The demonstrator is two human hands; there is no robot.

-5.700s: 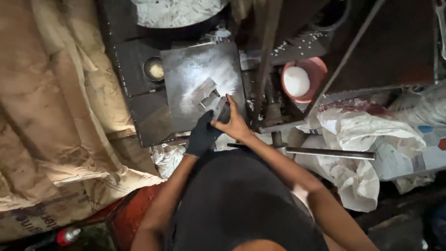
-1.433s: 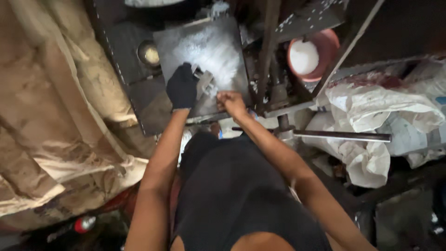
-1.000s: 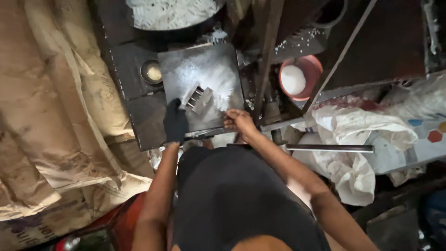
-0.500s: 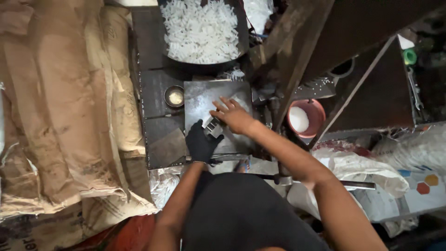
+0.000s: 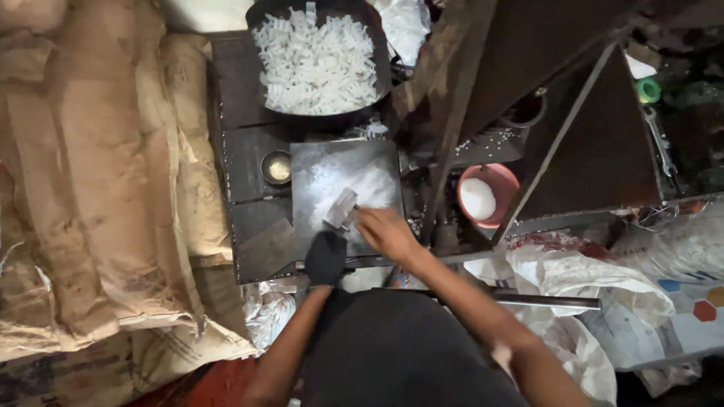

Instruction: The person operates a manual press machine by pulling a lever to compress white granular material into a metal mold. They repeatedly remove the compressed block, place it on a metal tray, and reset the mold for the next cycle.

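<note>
Both hands on a small metal block point(image 5: 341, 208) mid-plate point(image 5: 317, 169), gloved left point(image 5: 325, 258) and bare right point(image 5: 385, 230) grasping it, plate edges free.

A single head-worn camera looks steeply down from close above onto the dark metal worktable point(image 5: 249, 143).

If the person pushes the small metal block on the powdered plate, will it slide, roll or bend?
The metal block looks flat-sided and rigid, so it would probably slide, not roll or bend. White powder on the dark plate may make it slide more easily. It is probably heavy for its size.
</note>
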